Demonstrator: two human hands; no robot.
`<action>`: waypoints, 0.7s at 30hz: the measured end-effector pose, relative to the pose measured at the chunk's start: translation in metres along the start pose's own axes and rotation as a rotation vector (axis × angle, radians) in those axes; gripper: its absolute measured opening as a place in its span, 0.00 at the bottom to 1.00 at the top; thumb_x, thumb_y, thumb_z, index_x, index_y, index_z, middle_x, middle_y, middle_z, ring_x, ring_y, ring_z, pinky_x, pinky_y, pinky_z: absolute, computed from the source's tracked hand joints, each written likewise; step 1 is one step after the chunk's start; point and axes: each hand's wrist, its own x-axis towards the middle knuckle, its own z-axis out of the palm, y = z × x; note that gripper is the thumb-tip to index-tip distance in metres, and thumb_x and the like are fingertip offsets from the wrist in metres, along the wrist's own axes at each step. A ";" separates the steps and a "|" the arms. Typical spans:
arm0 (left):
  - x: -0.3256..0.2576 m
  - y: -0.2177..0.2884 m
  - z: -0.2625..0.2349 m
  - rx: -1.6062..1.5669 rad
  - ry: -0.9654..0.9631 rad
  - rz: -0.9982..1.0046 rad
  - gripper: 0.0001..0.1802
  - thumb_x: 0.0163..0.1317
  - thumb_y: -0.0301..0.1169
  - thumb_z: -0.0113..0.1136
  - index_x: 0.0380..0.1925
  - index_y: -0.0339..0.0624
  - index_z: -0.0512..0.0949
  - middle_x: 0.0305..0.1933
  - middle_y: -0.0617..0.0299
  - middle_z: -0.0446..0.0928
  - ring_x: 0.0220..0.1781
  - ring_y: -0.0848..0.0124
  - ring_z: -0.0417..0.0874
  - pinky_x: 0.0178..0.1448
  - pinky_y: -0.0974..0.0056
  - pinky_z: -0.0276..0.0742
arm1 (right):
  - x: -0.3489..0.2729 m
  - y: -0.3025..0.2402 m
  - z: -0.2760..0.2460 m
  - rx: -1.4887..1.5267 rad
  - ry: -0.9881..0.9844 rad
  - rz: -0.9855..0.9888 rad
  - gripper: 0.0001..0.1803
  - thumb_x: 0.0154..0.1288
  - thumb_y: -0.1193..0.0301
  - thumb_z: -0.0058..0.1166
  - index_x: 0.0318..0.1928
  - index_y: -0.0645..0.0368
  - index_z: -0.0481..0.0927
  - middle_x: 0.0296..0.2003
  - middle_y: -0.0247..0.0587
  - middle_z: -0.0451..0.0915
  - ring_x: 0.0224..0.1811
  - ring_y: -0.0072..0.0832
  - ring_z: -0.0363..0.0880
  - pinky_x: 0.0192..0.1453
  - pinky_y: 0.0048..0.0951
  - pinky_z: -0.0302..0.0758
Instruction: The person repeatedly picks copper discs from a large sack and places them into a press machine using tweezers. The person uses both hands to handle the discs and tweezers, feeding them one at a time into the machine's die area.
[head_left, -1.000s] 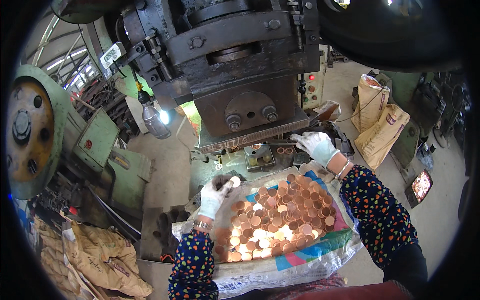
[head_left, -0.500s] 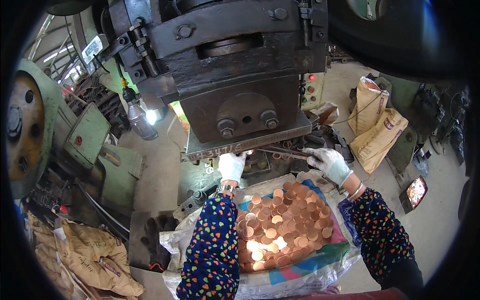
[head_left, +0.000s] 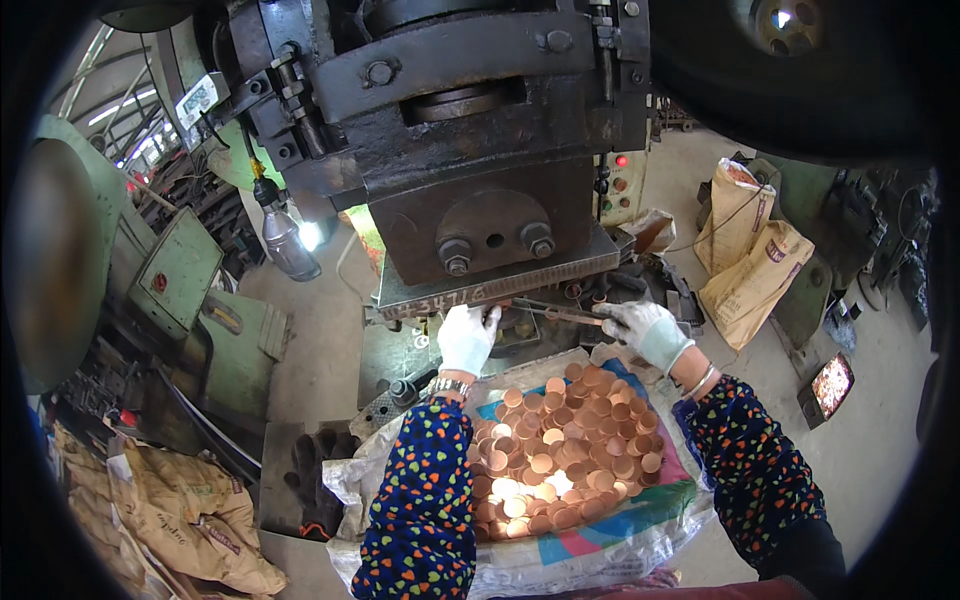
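My right hand (head_left: 648,332), in a white and pale green glove, is closed around the end of slim metal tongs (head_left: 562,314). Their tips reach left under the heavy plate (head_left: 500,283) of a dark press (head_left: 480,210). My left hand (head_left: 466,342), gloved likewise, is at the plate's front edge with fingers bent and thumb raised beside the tong tips. What its fingers pinch, if anything, is hidden. Below both hands, many round copper discs (head_left: 570,440) lie heaped on a spread plastic sack (head_left: 620,520), brightly lit in the middle.
A lit bulb in a clear bottle (head_left: 290,245) hangs left of the press. Paper sacks stand at the right (head_left: 755,285) and lie at the lower left (head_left: 190,510). A green machine (head_left: 175,270) with a large wheel is on the left. Dark gloves (head_left: 320,470) rest beside the discs.
My right hand and the tongs have shifted slightly left, toward my left hand. My left hand has drawn back a little from the plate. The wheel at the far left now looks blurred.
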 end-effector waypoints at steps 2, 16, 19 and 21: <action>-0.012 0.000 -0.014 -0.159 -0.029 -0.037 0.13 0.58 0.40 0.59 0.38 0.47 0.81 0.39 0.55 0.79 0.40 0.57 0.80 0.44 0.58 0.76 | -0.009 -0.007 -0.001 0.005 0.017 -0.058 0.16 0.68 0.59 0.44 0.52 0.50 0.75 0.34 0.45 0.80 0.38 0.42 0.80 0.39 0.41 0.76; -0.137 -0.056 -0.078 -0.052 -0.543 0.107 0.27 0.44 0.45 0.69 0.47 0.52 0.79 0.48 0.54 0.76 0.51 0.55 0.76 0.53 0.53 0.75 | -0.128 -0.042 0.047 0.718 -0.192 0.074 0.19 0.67 0.57 0.48 0.54 0.48 0.77 0.34 0.46 0.82 0.33 0.36 0.81 0.38 0.36 0.76; -0.133 -0.072 -0.063 -0.063 -0.631 -0.065 0.24 0.39 0.39 0.72 0.41 0.50 0.81 0.45 0.55 0.76 0.48 0.57 0.78 0.50 0.55 0.76 | -0.130 -0.043 0.059 0.675 -0.199 0.163 0.18 0.67 0.58 0.48 0.53 0.50 0.77 0.38 0.44 0.81 0.38 0.37 0.81 0.43 0.35 0.75; -0.133 -0.080 -0.059 -0.087 -0.666 -0.056 0.22 0.53 0.42 0.65 0.41 0.36 0.78 0.43 0.47 0.79 0.46 0.55 0.79 0.52 0.57 0.74 | -0.124 -0.043 0.063 0.642 -0.250 0.183 0.18 0.68 0.58 0.49 0.54 0.50 0.77 0.42 0.44 0.81 0.42 0.37 0.80 0.46 0.34 0.75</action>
